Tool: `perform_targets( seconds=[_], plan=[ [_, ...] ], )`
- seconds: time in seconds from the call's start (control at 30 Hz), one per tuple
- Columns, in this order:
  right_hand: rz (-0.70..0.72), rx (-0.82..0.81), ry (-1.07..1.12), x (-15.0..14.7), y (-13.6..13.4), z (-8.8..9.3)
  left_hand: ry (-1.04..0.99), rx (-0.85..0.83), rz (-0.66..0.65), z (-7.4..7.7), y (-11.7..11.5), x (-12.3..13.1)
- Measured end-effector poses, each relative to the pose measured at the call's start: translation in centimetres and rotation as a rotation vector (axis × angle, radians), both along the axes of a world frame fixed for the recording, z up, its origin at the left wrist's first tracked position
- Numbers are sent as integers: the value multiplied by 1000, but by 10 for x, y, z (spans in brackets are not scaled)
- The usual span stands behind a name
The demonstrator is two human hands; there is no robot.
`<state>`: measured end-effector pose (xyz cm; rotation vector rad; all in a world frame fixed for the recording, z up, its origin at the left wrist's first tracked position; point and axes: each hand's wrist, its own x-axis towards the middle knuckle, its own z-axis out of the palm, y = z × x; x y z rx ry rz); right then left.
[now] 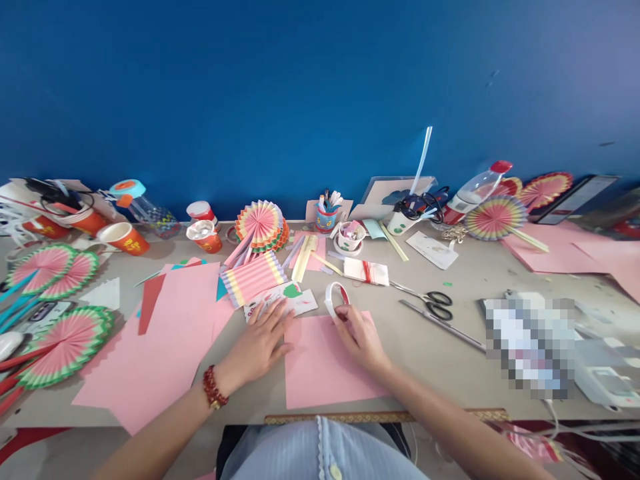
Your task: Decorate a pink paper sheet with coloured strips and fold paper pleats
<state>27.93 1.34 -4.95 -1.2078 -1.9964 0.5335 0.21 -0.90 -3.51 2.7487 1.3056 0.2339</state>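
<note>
My right hand [361, 337] pinches a roll of white tape [329, 299] by its lower edge, tilted up on its rim. Below that hand lies a pink sheet of paper [320, 377], flat at the table's front. My left hand [263, 341] rests with fingers spread, just left of the sheet, its fingertips over a white printed card [306, 303] with a green shape. Behind the card is a pleated strip of paper [255, 277] in pink, yellow and lilac.
Scissors [433, 305] and a thin metal ruler [440, 325] lie to the right, before a blurred-out phone [525, 347]. Large pink sheets [155, 347] and folded paper fans [70, 343] cover the left. Cups, including a red one [131, 240], and a bottle [470, 197] line the blue wall.
</note>
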Motion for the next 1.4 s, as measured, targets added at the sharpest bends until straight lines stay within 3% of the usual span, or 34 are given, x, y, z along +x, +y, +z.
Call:
perform_targets(
  seconds=[0.17, 0.4, 0.57, 0.7, 1.4],
  plan=[
    [5, -7, -19, 4, -8, 2, 24, 23, -39, -8, 9, -4],
    [-14, -30, -4, 15, -14, 1, -64, -40, -14, 5, 22, -2],
    [-14, -35, 6, 15, -13, 1, 18, -67, -161, 1, 38, 5],
    [-20, -34, 13, 15, -12, 1, 53, -57, -192, -3, 41, 4],
    [-51, -22, 37, 18, -11, -2, 101, -7, -188, -3, 61, 4]
  ],
)
